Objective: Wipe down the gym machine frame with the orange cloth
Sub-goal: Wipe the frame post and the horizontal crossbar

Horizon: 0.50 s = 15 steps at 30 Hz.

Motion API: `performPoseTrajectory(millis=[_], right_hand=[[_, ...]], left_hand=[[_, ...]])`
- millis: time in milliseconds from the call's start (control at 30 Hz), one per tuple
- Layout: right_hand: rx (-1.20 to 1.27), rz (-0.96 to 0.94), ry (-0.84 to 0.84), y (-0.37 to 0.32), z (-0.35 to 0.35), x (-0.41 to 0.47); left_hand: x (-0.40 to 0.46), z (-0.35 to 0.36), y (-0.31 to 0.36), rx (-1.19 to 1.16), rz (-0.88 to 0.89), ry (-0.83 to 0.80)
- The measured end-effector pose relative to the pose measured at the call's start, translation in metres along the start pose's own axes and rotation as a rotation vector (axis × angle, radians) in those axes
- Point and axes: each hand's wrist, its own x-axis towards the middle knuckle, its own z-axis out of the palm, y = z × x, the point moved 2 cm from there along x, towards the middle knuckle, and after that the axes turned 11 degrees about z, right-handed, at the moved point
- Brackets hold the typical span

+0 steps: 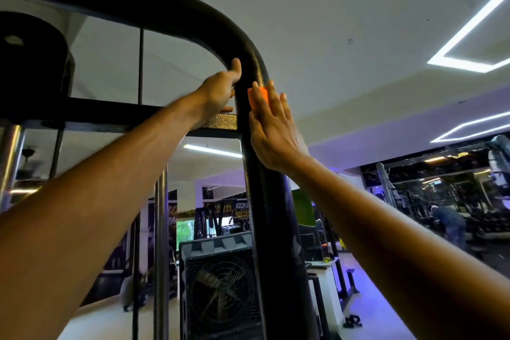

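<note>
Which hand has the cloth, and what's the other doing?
The right hand presses the orange cloth flat against the black frame upright. The left hand holds no cloth; it grips the frame's curved bend.

fan point(220, 287) low centre | ceiling light strips point(469, 33) upper right | banners point(242, 211) behind

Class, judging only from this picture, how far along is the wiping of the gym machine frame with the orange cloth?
Done: nothing can be confirmed; the black frame shows no wiped marks.

In hand: the right hand presses the orange cloth flat against the upright just below the curved top bend, while the left hand grips the bend.

Left: probably the crossbar and the upright's lower length.
</note>
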Motion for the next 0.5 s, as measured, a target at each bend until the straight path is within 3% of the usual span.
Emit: performPoseTrajectory(millis=[167,267,367,433,500], right_hand=[[0.029,-0.047,0.036,0.016,0.012,-0.069],[0.059,-0.009,-0.009,0.028,0.019,-0.079],[0.099,0.035,-0.014,0.016,0.011,-0.042],[0.086,0.030,-0.007,0.008,0.009,-0.028],[0.057,-0.017,0.041,0.007,0.014,-0.044]], left_hand=[[-0.018,0.011,-0.011,0.148,0.099,0.052],[-0.044,0.019,-0.027,0.095,0.245,0.243],[-0.069,0.019,-0.029,0.276,0.384,0.449],[-0.079,0.019,-0.032,0.301,0.334,0.472],[-0.086,0.022,-0.037,0.304,0.204,0.397]])
